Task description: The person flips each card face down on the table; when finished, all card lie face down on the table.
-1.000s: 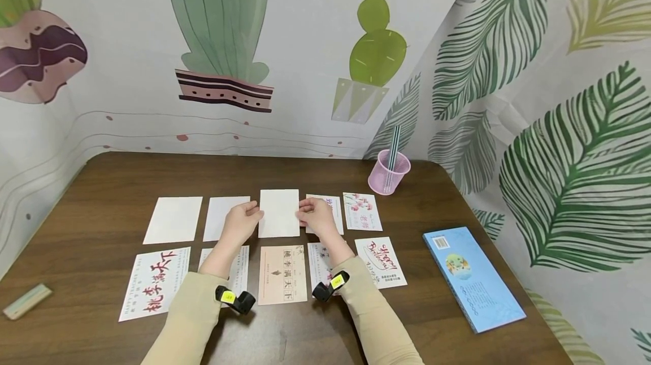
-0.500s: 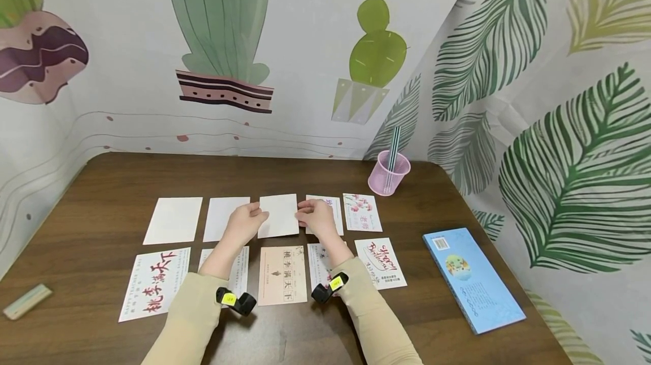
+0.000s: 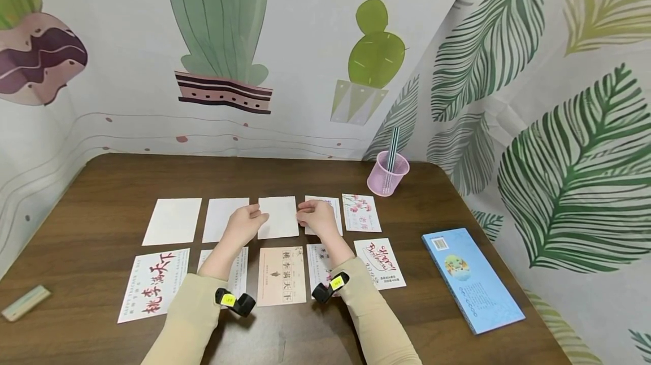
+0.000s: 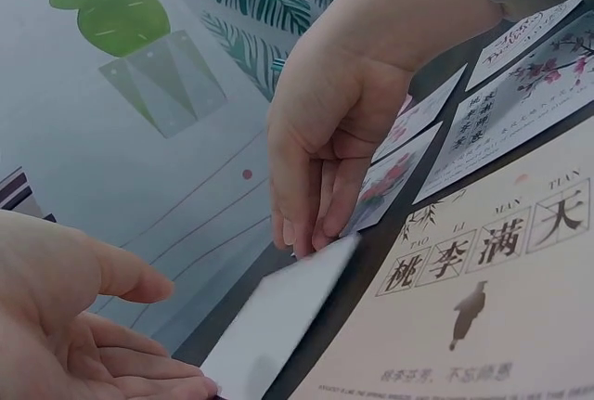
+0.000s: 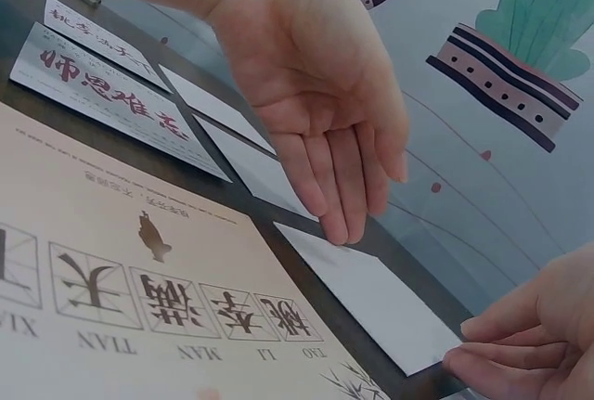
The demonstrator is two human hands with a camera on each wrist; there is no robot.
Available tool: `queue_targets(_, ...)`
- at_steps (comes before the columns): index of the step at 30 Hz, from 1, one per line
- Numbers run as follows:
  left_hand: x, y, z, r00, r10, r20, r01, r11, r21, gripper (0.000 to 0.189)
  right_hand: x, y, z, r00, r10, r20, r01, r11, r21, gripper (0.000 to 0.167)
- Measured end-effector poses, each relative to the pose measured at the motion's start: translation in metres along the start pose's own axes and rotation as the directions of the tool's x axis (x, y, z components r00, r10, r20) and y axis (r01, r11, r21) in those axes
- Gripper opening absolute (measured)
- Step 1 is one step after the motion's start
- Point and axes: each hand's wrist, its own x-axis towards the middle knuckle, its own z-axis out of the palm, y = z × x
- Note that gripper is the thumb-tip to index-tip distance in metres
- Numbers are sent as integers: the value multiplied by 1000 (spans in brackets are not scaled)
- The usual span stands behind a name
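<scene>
A blank white card (image 3: 277, 218) lies in the middle of the back row on the brown table. My left hand (image 3: 244, 222) is at its left edge, fingers extended and thumb apart from the card in the left wrist view; its fingertips reach the edge. At the opposite edge, my right hand (image 3: 319, 218) pinches the card between thumb and fingertips, as the right wrist view shows. The peach card (image 3: 282, 276) with printed characters lies just in front of the white one. My right hand partly covers a printed card (image 3: 333, 207) behind it.
Two more blank cards (image 3: 173, 221) lie to the left, and a flower card (image 3: 361, 212) to the right. Printed cards (image 3: 153, 285) form the front row. A pink pen cup (image 3: 387, 176), a blue book (image 3: 472, 279) and an eraser-like block (image 3: 26, 303) stand or lie around them.
The white card has tipped down from a raised position to lie nearly flat on the table. My left hand's thumb has come away from it; both hands have otherwise barely moved.
</scene>
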Motion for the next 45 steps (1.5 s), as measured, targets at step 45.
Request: queue_targets(45, 17, 29, 86, 960, 276, 53, -279, 957, 77, 48, -7, 29, -79, 999, -37, -37, 25, 964, -265, 49)
